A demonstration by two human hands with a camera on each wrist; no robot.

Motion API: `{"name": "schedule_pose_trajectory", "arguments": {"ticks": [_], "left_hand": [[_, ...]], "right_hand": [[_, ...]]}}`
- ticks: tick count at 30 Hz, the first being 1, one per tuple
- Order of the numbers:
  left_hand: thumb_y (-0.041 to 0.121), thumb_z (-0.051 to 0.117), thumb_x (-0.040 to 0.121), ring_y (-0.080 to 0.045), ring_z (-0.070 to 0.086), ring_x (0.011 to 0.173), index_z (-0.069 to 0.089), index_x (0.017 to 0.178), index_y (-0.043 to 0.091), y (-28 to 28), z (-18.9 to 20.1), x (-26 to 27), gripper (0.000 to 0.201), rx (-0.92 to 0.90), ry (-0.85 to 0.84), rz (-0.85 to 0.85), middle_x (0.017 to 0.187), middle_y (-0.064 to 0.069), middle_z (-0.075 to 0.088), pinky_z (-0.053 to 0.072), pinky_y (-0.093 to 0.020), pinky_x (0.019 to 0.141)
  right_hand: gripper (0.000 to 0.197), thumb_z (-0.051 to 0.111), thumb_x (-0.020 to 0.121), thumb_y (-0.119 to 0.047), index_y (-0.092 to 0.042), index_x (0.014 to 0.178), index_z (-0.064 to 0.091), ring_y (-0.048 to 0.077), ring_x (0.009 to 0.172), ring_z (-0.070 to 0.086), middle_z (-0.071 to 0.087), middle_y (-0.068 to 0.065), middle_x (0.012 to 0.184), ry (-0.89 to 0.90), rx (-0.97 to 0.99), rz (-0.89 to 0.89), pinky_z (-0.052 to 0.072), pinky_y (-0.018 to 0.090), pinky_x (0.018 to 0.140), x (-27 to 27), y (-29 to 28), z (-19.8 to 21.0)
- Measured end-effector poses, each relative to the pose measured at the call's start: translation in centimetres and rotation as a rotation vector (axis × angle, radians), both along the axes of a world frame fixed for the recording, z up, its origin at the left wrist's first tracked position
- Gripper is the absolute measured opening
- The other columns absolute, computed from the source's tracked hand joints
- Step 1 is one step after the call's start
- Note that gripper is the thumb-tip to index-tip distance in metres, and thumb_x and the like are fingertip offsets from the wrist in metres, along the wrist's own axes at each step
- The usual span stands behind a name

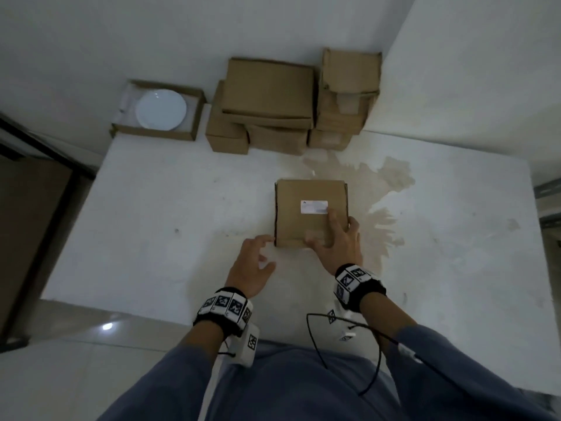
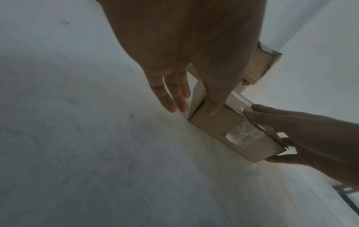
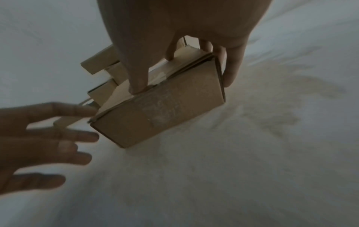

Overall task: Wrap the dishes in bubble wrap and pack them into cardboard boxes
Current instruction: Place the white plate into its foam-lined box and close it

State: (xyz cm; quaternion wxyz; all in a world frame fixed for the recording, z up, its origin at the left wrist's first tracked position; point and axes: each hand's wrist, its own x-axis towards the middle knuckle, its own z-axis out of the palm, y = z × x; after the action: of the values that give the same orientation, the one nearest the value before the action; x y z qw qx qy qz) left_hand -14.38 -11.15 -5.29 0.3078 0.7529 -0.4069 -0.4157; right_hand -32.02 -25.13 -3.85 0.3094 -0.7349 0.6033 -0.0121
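Note:
A closed cardboard box (image 1: 303,220) with a white label (image 1: 314,206) lies in the middle of the white table (image 1: 151,223). My right hand (image 1: 334,235) grips its near right corner, thumb and forefinger on the lid and the other fingers down the right side (image 3: 231,72). My left hand (image 1: 261,250) is open with fingers spread, its fingertips at the box's near left corner (image 2: 196,116). Clear tape (image 2: 242,135) crosses the box's front face. A white plate (image 1: 161,109) lies in an open box (image 1: 154,133) at the back left.
Stacks of closed cardboard boxes (image 1: 267,101) stand against the back wall, with a taller stack (image 1: 349,86) in the corner. A brownish stain (image 1: 379,192) spreads over the table right of the box. The table's front edge (image 1: 121,308) lies just before my body.

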Motion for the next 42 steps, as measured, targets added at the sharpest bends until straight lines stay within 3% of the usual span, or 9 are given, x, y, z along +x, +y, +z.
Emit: {"name": "schedule_pose_trajectory", "arguments": {"ticks": [8,12,17,20,23,26,29,32,42], "left_hand": [[0.011,0.062,0.088,-0.016,0.064,0.088,0.065,0.104,0.025,1.3,-1.0,7.6,0.022,0.097,0.105,-0.008,0.098,0.001,0.064,0.051,-0.022,0.076],[0.008,0.059,0.089,-0.009,0.064,0.085,0.069,0.099,0.022,2.0,-1.6,10.4,0.02,0.088,0.095,-0.006,0.091,0.001,0.067,0.046,-0.008,0.07],[0.005,0.06,0.09,0.002,0.062,0.076,0.07,0.092,0.021,0.9,-1.3,16.4,0.02,0.022,0.037,0.06,0.084,0.004,0.068,0.044,-0.004,0.069],[0.018,0.059,0.088,-0.01,0.066,0.079,0.068,0.087,0.037,-0.8,-1.4,21.6,0.021,-0.007,-0.051,0.13,0.083,0.007,0.069,0.053,-0.02,0.075],[0.023,0.056,0.079,-0.017,0.067,0.087,0.063,0.078,0.044,-3.1,-1.4,27.1,0.023,0.004,-0.165,0.222,0.092,0.006,0.07,0.056,-0.037,0.083],[0.01,0.062,0.081,-0.025,0.059,0.104,0.063,0.1,0.032,-6.0,0.1,31.7,0.029,-0.001,-0.367,0.194,0.11,-0.002,0.058,0.052,-0.041,0.087],[0.008,0.063,0.08,-0.031,0.051,0.113,0.055,0.126,0.022,-9.1,1.2,35.1,0.048,0.0,-0.558,0.124,0.123,-0.009,0.049,0.05,-0.045,0.085],[0.01,0.064,0.08,-0.034,0.049,0.12,0.047,0.141,0.024,-11.4,1.3,36.8,0.065,0.097,-0.712,-0.073,0.137,-0.013,0.044,0.049,-0.045,0.09],[0.013,0.073,0.076,-0.033,0.055,0.084,0.069,0.089,0.018,-8.7,-1.2,33.9,0.015,-0.071,-0.75,0.044,0.091,-0.009,0.055,0.049,-0.037,0.06]], "right_hand": [[0.089,0.067,0.08,-0.059,-0.043,0.151,0.016,0.04,0.14,0.027,0.002,0.013,0.161,0.088,0.057,-0.059,0.034,0.049,0.111,8.3,-5.4,1.0],[0.076,0.073,0.072,-0.055,-0.034,0.139,0.045,0.038,0.129,0.039,0.029,0.017,0.148,0.222,-0.158,-0.043,0.03,0.048,0.111,10.3,-5.4,1.9],[0.032,0.071,0.079,-0.021,-0.011,0.108,0.067,0.037,0.108,0.052,0.054,0.014,0.12,0.019,-0.2,0.063,0.046,0.044,0.092,14.1,-3.3,2.5],[0.017,0.067,0.084,-0.017,-0.014,0.1,0.071,0.026,0.087,0.061,0.065,0.004,0.093,-0.116,-0.15,0.128,0.044,0.027,0.073,18.0,-2.6,3.1],[0.009,0.064,0.087,-0.018,-0.023,0.093,0.066,0.017,0.071,0.061,0.062,-0.006,0.074,-0.186,-0.053,0.23,0.05,0.029,0.065,21.5,-2.1,2.8],[0.014,0.062,0.088,-0.023,-0.023,0.102,0.063,0.021,0.089,0.063,0.063,-0.002,0.091,-0.084,-0.011,0.431,0.051,0.032,0.077,23.8,-1.6,0.9],[0.048,0.06,0.089,-0.032,-0.025,0.135,0.049,0.026,0.13,0.039,0.037,0.004,0.142,0.15,0.091,0.621,0.037,0.034,0.104,24.4,-0.7,-1.6],[0.071,0.061,0.087,-0.04,-0.032,0.149,0.027,0.024,0.144,0.014,0.007,0.002,0.159,0.223,0.131,0.642,0.024,0.036,0.116,23.5,0.0,-3.1],[0.086,0.052,0.093,-0.044,-0.039,0.152,-0.01,0.012,0.147,-0.02,-0.033,-0.007,0.156,0.217,0.092,0.803,-0.008,0.033,0.12,20.0,1.4,-3.9]]}}
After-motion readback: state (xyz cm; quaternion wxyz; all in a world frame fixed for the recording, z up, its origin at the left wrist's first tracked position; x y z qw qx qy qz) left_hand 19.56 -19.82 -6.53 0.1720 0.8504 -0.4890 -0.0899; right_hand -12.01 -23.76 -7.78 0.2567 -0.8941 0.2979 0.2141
